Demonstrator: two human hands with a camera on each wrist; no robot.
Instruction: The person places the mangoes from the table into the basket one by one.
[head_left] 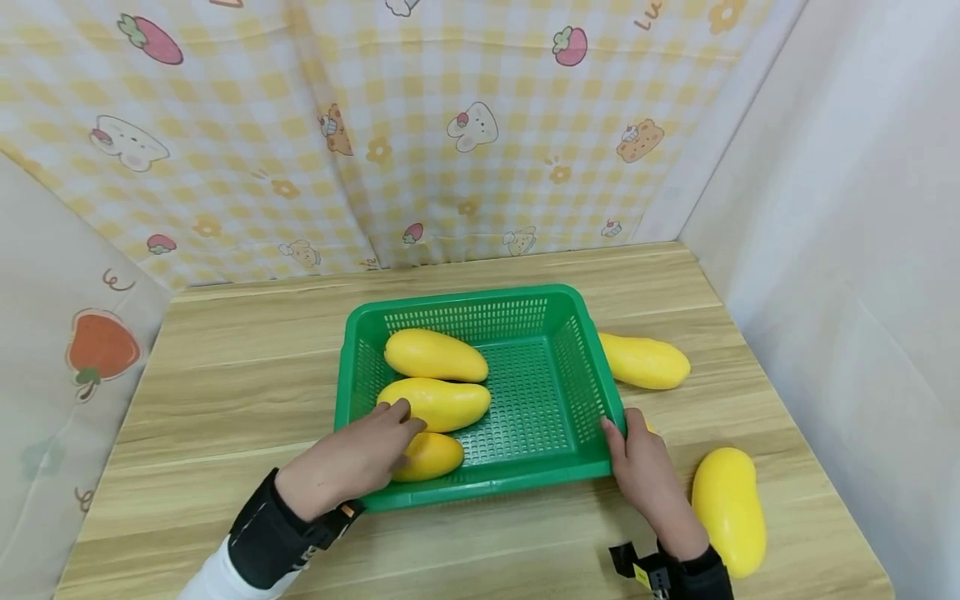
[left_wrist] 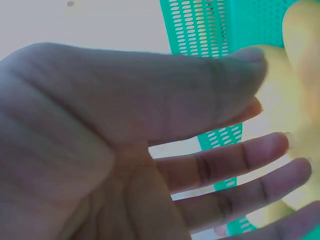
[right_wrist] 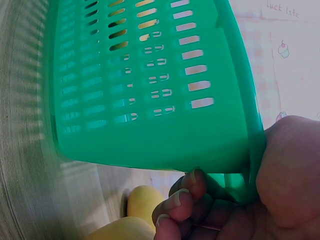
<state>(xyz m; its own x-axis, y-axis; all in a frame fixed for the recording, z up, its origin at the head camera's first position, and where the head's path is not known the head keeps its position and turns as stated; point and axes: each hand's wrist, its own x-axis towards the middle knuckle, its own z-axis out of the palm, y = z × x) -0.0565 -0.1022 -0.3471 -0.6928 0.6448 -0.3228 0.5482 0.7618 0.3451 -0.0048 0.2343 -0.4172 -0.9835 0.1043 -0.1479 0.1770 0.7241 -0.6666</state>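
Observation:
A green plastic basket (head_left: pixel 487 483) with slotted walls sits on the table, turned slightly. Three yellow mangoes lie along its left side: a back mango (head_left: pixel 435 354), a middle mango (head_left: pixel 450 404) and a front mango (head_left: pixel 435 457). My left hand (head_left: pixel 360 450) reaches over the left front of the basket, its fingertips at the middle and front mangoes. Spread, fairly straight fingers (left_wrist: pixel 245 155) show in the left wrist view, nothing gripped. My right hand (head_left: pixel 648 471) grips the rim at the front right corner, fingers (right_wrist: pixel 175 205) curled under it.
Right of the basket lie a yellow mango (head_left: pixel 648 362) at the back and another mango (head_left: pixel 729 510) beside my right wrist. A sliver of yellow shows behind the right hand. The wooden table (head_left: pixel 225 392) meets a patterned curtain (head_left: pixel 420 167) behind.

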